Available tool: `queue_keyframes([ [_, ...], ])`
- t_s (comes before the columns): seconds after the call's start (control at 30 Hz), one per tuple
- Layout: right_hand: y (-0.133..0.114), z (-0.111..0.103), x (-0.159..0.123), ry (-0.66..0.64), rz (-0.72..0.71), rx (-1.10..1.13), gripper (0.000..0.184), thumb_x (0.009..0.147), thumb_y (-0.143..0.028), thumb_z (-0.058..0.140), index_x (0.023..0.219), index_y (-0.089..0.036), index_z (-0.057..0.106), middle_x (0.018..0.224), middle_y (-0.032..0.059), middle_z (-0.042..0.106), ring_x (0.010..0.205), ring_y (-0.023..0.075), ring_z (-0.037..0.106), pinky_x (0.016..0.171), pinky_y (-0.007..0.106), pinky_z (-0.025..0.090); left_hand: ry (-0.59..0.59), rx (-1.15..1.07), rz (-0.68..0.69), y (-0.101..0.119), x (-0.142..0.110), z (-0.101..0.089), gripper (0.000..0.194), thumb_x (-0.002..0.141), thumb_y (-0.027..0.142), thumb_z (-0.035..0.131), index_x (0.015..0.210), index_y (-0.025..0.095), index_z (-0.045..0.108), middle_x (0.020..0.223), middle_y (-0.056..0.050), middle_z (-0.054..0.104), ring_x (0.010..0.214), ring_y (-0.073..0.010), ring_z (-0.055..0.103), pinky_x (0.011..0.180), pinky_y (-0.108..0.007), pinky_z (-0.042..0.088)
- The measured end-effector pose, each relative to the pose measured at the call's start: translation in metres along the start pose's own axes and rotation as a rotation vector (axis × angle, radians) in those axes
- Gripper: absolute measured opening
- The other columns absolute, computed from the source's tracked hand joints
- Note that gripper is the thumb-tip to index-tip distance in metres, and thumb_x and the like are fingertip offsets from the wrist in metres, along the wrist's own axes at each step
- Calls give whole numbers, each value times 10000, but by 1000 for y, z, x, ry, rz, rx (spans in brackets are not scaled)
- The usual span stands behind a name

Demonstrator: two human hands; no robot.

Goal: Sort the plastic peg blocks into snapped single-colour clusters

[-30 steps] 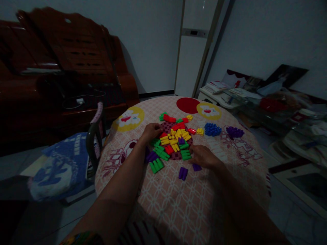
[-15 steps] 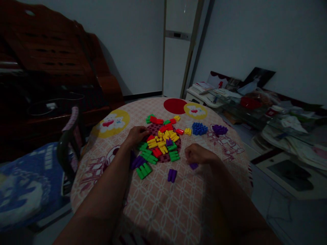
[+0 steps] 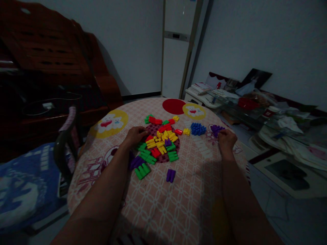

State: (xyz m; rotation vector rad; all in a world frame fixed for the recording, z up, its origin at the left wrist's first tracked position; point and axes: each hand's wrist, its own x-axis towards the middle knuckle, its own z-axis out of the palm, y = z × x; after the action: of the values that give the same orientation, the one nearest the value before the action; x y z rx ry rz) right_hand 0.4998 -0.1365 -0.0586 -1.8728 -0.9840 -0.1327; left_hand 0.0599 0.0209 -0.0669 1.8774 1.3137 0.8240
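Dim light covers a cluster of yellow, red and green plastic building blocks (image 3: 160, 140) in the middle of the round table (image 3: 158, 200). At its left side rests my left hand (image 3: 135, 136), fingers loosely bent and low, with nothing visible in them. My right hand (image 3: 228, 140) is at the purple block cluster (image 3: 216, 129), fingers pinched together on a purple block that they mostly hide. A loose purple block (image 3: 171, 175) lies nearer me. Green blocks (image 3: 142, 171) and purple blocks (image 3: 136, 162) lie beside my left forearm.
A blue block cluster (image 3: 198, 129) sits left of the purple one, beside a small yellow block (image 3: 186, 131). To the left stands a chair (image 3: 66, 149) with a blue cloth. A cluttered glass-topped cabinet (image 3: 237, 102) runs along the right wall.
My right hand has moved from the near right of the heap out to the purple cluster. The purple block that lay beneath it has left that spot. My left hand stays by the heap.
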Motion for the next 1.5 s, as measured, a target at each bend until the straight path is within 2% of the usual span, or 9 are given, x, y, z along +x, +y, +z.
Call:
queue_keyframes([
  [0.13, -1, 14, 12, 64, -130, -126, 130, 662, -246, 562, 692, -195, 677, 777, 86, 715, 815, 267, 667, 839, 416, 517, 7, 41, -2, 1, 0, 0, 328, 669, 493, 688, 758, 183, 750, 694, -28, 713, 658, -189, 595, 607, -276, 395],
  [0.43, 4, 23, 16, 121, -166, -143, 85, 643, -194, 555, 652, -180, 637, 713, 80, 683, 737, 251, 624, 783, 400, 490, -19, 77, -16, -9, 3, 2, 396, 715, 520, 629, 851, 174, 764, 645, -18, 693, 649, -185, 588, 605, -269, 418],
  [0.6, -14, 18, 2, 160, -189, -86, 98, 700, -231, 565, 685, -184, 650, 741, 87, 697, 739, 242, 629, 773, 381, 491, -7, 134, 10, -5, 2, 1, 362, 735, 467, 615, 852, 167, 780, 735, -39, 735, 669, -187, 606, 627, -280, 419],
  [0.7, -46, 22, -20, 39, -253, 1, 147, 759, -278, 587, 711, -173, 679, 745, 82, 711, 718, 221, 640, 738, 343, 484, -10, 136, 19, -2, 1, 0, 352, 740, 443, 615, 865, 161, 784, 770, -43, 749, 689, -188, 617, 637, -279, 425],
  [0.87, -111, 37, -71, -441, -384, 233, 219, 847, -338, 625, 749, -167, 722, 715, 39, 711, 664, 170, 633, 646, 272, 440, -8, 135, 11, 1, -2, 0, 344, 751, 443, 627, 871, 163, 787, 751, -38, 744, 687, -186, 614, 623, -272, 419],
  [1.03, -134, 46, -103, -790, -480, 223, 176, 862, -297, 683, 743, -174, 723, 703, 8, 694, 647, 137, 605, 632, 249, 397, -14, 108, 15, 0, -3, 0, 365, 758, 456, 616, 872, 151, 780, 760, -42, 744, 686, -181, 604, 613, -268, 411],
  [1.1, -133, 50, -108, -825, -478, 166, 161, 861, -327, 712, 897, -173, 745, 747, 13, 709, 653, 144, 615, 623, 248, 394, -11, 115, 17, 0, -3, 1, 360, 751, 457, 619, 866, 153, 774, 758, -37, 741, 689, -181, 602, 620, -269, 410],
  [1.27, -143, 58, -121, -812, -606, -207, 497, 905, -522, 659, 1289, -206, 648, 958, 92, 763, 831, 224, 695, 694, 283, 427, -26, 104, 24, -1, -2, 2, 348, 757, 453, 604, 844, 156, 765, 729, -35, 727, 665, -173, 588, 617, -271, 404],
  [1.5, -161, 60, -133, -742, -660, -445, 374, 1053, -403, 390, 1039, -209, 709, 988, 104, 755, 896, 216, 697, 720, 283, 428, -2, 140, 25, 1, -1, 0, 319, 734, 445, 627, 826, 175, 769, 712, -36, 728, 661, -182, 596, 604, -271, 401],
])
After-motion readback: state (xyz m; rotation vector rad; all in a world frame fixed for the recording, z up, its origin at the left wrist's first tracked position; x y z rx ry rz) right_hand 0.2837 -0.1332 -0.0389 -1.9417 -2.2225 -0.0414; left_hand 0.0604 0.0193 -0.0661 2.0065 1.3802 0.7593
